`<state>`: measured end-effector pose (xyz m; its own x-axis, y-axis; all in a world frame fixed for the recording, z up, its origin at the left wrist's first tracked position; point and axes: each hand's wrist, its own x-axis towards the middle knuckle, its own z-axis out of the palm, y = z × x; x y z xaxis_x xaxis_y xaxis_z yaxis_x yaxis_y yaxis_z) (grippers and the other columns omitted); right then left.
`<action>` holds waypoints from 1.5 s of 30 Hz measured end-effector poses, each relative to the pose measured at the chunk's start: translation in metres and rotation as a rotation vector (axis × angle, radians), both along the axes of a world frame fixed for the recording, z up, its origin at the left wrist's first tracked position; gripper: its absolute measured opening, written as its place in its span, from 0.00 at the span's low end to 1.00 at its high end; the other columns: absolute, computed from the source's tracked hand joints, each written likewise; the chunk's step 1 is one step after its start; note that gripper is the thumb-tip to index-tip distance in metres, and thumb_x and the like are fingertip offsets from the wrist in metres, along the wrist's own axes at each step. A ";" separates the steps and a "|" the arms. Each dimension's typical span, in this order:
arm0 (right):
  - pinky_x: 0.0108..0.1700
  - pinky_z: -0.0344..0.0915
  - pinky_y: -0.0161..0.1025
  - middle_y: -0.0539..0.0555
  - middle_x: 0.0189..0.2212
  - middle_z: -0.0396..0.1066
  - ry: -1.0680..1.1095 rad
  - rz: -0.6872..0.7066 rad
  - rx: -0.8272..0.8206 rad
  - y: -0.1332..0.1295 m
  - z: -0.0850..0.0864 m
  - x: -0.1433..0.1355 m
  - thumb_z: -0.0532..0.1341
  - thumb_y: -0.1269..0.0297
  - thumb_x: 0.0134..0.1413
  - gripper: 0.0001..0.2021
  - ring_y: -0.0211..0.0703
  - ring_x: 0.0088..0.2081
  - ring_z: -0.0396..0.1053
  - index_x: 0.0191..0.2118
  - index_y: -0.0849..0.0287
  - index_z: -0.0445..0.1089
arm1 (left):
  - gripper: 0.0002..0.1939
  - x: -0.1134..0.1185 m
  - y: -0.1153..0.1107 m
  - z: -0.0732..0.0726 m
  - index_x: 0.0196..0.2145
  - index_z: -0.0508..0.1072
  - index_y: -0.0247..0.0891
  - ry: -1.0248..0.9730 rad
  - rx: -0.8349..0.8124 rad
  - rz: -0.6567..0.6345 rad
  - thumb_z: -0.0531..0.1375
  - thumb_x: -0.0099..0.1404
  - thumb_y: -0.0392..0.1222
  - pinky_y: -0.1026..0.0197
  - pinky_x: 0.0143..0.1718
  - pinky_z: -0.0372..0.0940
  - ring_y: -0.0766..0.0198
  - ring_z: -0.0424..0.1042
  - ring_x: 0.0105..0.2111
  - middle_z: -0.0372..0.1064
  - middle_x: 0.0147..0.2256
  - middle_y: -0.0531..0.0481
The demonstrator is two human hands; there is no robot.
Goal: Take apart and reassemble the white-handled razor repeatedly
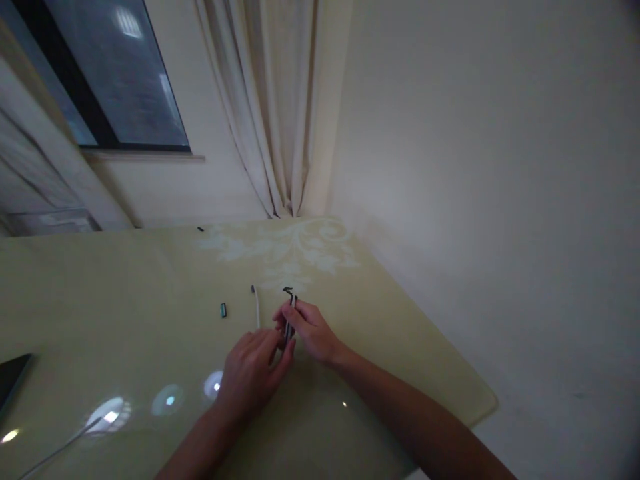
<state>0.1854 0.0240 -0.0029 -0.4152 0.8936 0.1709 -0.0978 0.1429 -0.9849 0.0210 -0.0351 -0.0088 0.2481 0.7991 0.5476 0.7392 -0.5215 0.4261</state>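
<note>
Over the table's middle, my two hands meet around a slim black-and-white item (293, 308), its exact kind too small to make out. It stands roughly upright, with a thin dark piece sticking out at its upper end. My right hand (313, 331) pinches its upper part between thumb and fingers. Lower down, the fingers of my left hand (253, 370) close on its bottom end and partly hide it. Just beyond my left hand lies a white cable (257, 308) with a dark tip. A small dark block with a teal face (223, 310) rests to the left of that cable.
The glossy pale-yellow table (125, 300) meets a white wall (475, 167) on the right. A dark flat object (13, 380) sits at the left edge, a thin pale cable (60, 448) nearer me. At the back are a tiny black piece (201, 229) and a curtain (275, 100).
</note>
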 end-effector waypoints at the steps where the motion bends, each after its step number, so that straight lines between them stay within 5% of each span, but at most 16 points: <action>1: 0.37 0.64 0.37 0.51 0.30 0.69 0.032 0.017 -0.025 -0.001 0.002 -0.001 0.59 0.35 0.64 0.28 0.39 0.32 0.66 0.36 0.60 0.71 | 0.16 0.000 0.000 0.000 0.28 0.71 0.40 -0.051 -0.039 -0.035 0.56 0.74 0.46 0.61 0.33 0.58 0.63 0.66 0.27 0.68 0.25 0.52; 5: 0.30 0.58 0.35 0.46 0.22 0.62 0.065 0.151 -0.077 -0.003 0.005 0.001 0.60 0.35 0.63 0.28 0.35 0.25 0.60 0.30 0.58 0.65 | 0.18 -0.018 0.007 0.005 0.30 0.72 0.39 -0.397 -0.243 -0.004 0.56 0.74 0.51 0.63 0.31 0.60 0.64 0.65 0.27 0.65 0.26 0.53; 7: 0.26 0.54 0.34 0.44 0.21 0.58 0.068 0.240 -0.124 -0.004 0.003 0.002 0.61 0.36 0.63 0.27 0.34 0.23 0.56 0.31 0.58 0.64 | 0.16 -0.029 0.012 0.010 0.45 0.77 0.39 -0.595 -0.347 0.018 0.59 0.72 0.54 0.63 0.33 0.63 0.64 0.68 0.30 0.71 0.33 0.51; 9: 0.24 0.50 0.33 0.42 0.20 0.56 0.069 0.313 -0.162 -0.005 0.002 0.003 0.63 0.37 0.62 0.25 0.32 0.21 0.53 0.33 0.59 0.67 | 0.25 -0.035 0.016 0.015 0.58 0.74 0.42 -0.732 -0.465 -0.020 0.64 0.68 0.56 0.62 0.36 0.66 0.63 0.71 0.34 0.74 0.41 0.49; 13: 0.22 0.44 0.34 0.41 0.19 0.53 0.080 0.400 -0.200 -0.006 0.004 0.003 0.63 0.38 0.63 0.25 0.31 0.19 0.47 0.37 0.60 0.71 | 0.23 -0.033 0.018 0.016 0.52 0.81 0.41 -0.813 -0.617 -0.189 0.69 0.63 0.54 0.60 0.41 0.68 0.59 0.74 0.38 0.76 0.39 0.47; 18: 0.22 0.43 0.34 0.42 0.20 0.53 0.098 0.462 -0.203 -0.006 0.010 0.006 0.59 0.41 0.66 0.25 0.31 0.20 0.47 0.35 0.61 0.72 | 0.28 -0.031 0.017 0.007 0.57 0.78 0.47 -0.972 -0.702 -0.197 0.73 0.59 0.52 0.59 0.44 0.70 0.59 0.76 0.39 0.78 0.40 0.49; 22: 0.22 0.42 0.33 0.41 0.18 0.49 0.084 0.482 -0.253 -0.005 0.012 0.010 0.59 0.42 0.65 0.25 0.31 0.19 0.45 0.32 0.62 0.71 | 0.27 -0.034 0.018 0.006 0.49 0.83 0.42 -1.006 -0.716 -0.205 0.76 0.53 0.53 0.57 0.46 0.69 0.55 0.76 0.42 0.80 0.41 0.44; 27: 0.21 0.40 0.33 0.41 0.17 0.50 0.068 0.475 -0.280 -0.003 0.011 0.013 0.61 0.41 0.63 0.25 0.30 0.18 0.44 0.29 0.61 0.69 | 0.25 -0.036 0.017 0.009 0.50 0.83 0.42 -0.915 -0.683 -0.212 0.74 0.57 0.53 0.59 0.40 0.68 0.59 0.73 0.36 0.78 0.37 0.46; 34: 0.21 0.40 0.34 0.41 0.16 0.51 0.059 0.474 -0.280 -0.002 0.012 0.015 0.63 0.40 0.60 0.26 0.30 0.18 0.45 0.25 0.59 0.64 | 0.16 -0.035 0.016 0.019 0.47 0.84 0.43 -0.667 -0.384 -0.200 0.71 0.61 0.46 0.62 0.36 0.66 0.64 0.69 0.30 0.74 0.34 0.50; 45: 0.20 0.37 0.33 0.40 0.16 0.47 0.148 0.425 -0.308 0.007 0.010 0.010 0.61 0.31 0.57 0.31 0.30 0.17 0.41 0.24 0.56 0.59 | 0.19 -0.038 0.020 0.010 0.49 0.82 0.41 -0.668 -0.401 -0.096 0.66 0.64 0.51 0.62 0.36 0.67 0.62 0.71 0.33 0.75 0.36 0.48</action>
